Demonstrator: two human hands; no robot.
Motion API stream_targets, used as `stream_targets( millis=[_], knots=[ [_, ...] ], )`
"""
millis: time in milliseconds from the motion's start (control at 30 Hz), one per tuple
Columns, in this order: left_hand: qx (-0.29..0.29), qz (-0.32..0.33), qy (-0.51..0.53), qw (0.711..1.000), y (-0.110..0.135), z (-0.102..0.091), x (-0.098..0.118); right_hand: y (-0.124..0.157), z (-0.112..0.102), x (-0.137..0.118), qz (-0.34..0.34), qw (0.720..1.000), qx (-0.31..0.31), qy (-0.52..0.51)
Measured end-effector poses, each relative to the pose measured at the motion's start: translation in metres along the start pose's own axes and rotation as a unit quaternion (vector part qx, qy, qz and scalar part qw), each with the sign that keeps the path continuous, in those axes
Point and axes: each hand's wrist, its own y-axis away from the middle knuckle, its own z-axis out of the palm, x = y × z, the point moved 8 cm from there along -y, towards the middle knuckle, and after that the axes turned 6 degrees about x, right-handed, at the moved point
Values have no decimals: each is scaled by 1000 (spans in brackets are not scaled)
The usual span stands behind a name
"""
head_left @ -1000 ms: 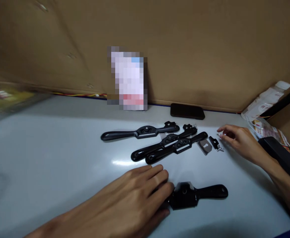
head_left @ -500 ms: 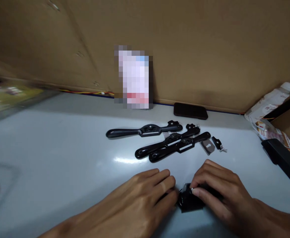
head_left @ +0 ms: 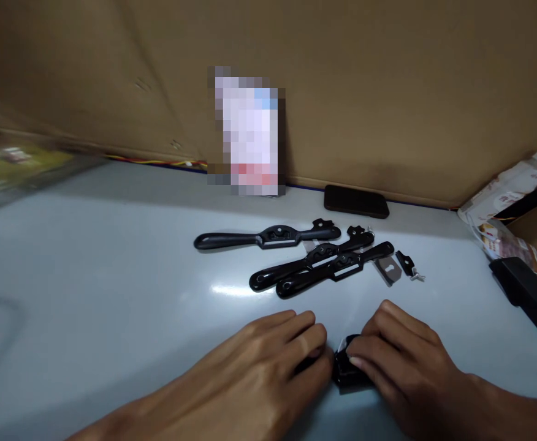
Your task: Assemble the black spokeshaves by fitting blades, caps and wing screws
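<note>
A glossy black spokeshave (head_left: 349,381) lies low on the table between my hands, its ends mostly covered. My left hand (head_left: 278,361) is closed around its left handle. Over the tool's middle, my right hand (head_left: 409,361) pinches with thumb and forefinger at the thumbscrew, which the fingertips now hide. Beyond my hands rest three more black spokeshaves: one farthest back (head_left: 225,241), one in the middle (head_left: 273,277) and one nearest (head_left: 303,285). To their right are a loose flat blade (head_left: 388,271), a small black cap plate (head_left: 404,262) and a silver thumbscrew (head_left: 417,276).
A dark phone-like slab (head_left: 355,202) lies by the cardboard wall (head_left: 388,92). A blurred-out upright packet (head_left: 250,135) leans there too. At right are a black object (head_left: 528,300) and plastic packaging (head_left: 507,190); a yellowish bag (head_left: 15,165) is at left.
My right fingertips have shifted slightly left and closed over the silver screw head, which showed before. My left hand keeps its hold. The camera view has moved slightly.
</note>
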Motion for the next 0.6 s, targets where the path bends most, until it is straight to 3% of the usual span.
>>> stream_targets(
  millis=[200,300,433,500,600],
  knots=[
    [-1,-20,15,1000,4,4,-1,-4,-4,16,81,991,16,-101],
    [-7,-23,9,1000,3,5,1,-6,3,31,174,964,-43,-197],
    [-13,-26,11,1000,1,5,2,-2,11,43,266,925,-107,-248],
    [-10,-29,15,999,1,5,1,-1,11,44,260,927,-110,-247],
    [-7,-22,20,1000,3,6,2,-2,4,41,199,957,-71,-200]
  ],
)
